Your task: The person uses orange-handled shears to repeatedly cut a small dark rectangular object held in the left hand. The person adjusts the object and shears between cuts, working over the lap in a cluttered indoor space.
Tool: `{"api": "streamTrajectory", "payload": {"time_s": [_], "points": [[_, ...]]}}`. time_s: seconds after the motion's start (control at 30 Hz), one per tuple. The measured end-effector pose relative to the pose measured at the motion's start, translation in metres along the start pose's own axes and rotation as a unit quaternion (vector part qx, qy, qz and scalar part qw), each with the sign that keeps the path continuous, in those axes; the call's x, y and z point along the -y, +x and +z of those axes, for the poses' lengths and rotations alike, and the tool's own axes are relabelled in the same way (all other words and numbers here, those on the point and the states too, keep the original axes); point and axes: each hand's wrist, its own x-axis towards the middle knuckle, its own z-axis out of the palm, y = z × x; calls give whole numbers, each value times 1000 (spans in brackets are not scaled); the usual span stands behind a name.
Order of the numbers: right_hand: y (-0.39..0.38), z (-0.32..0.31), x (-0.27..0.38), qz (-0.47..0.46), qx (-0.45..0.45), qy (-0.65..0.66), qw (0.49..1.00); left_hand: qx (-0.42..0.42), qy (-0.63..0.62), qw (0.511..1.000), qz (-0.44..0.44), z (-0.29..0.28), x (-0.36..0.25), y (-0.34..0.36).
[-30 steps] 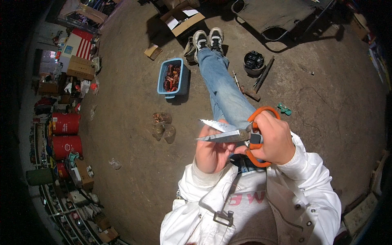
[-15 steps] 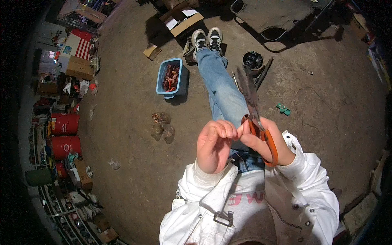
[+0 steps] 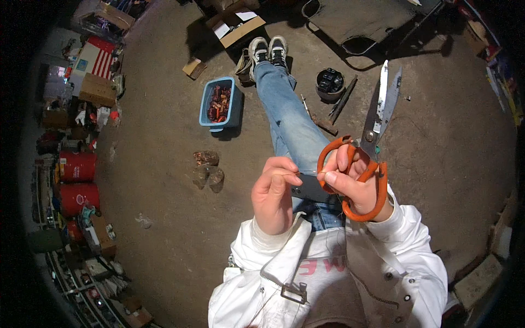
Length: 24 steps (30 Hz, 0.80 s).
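My left hand is closed, its thumb and fingertips pinching a fine reddish strand, perhaps thread or thin wire. The strand runs across to the thumb and finger of my right hand. Hooked on that same right hand is a large pair of scissors with orange handles; fingers pass through the loops. Its two blades point up and away, slightly apart, with nothing between them. Below the strand, a dark flat thing lies over my lap; its kind is unclear.
Left of my outstretched legs stands a blue tub of reddish-brown pieces. Nearby lie small clear bags. Beyond my right leg are a black pot, a hammer and a chair. Red drums line the left side.
My hands have moved apart, showing the strand between them. The scissors have swung to the right, their orange loops now facing up. The view has shifted slightly.
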Motion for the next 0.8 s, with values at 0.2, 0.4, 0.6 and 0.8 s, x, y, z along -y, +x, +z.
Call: {"api": "streamTrajectory", "payload": {"time_s": [0.2, 0.4, 0.6, 0.8], "points": [[-3, 0, 6, -1, 10, -45, 999, -17, 205, 977, 55, 7, -17, 5], [-7, 10, 7, 5, -27, -144, 989, -25, 533, 808, 251, 15, -30, 7], [-4, 14, 12, 35, 14, -131, 991, -32, 502, 829, 244, 10, -26, 5], [-2, 11, 8, 31, 24, -90, 995, -70, 466, 860, 197, 9, -28, 3]]}}
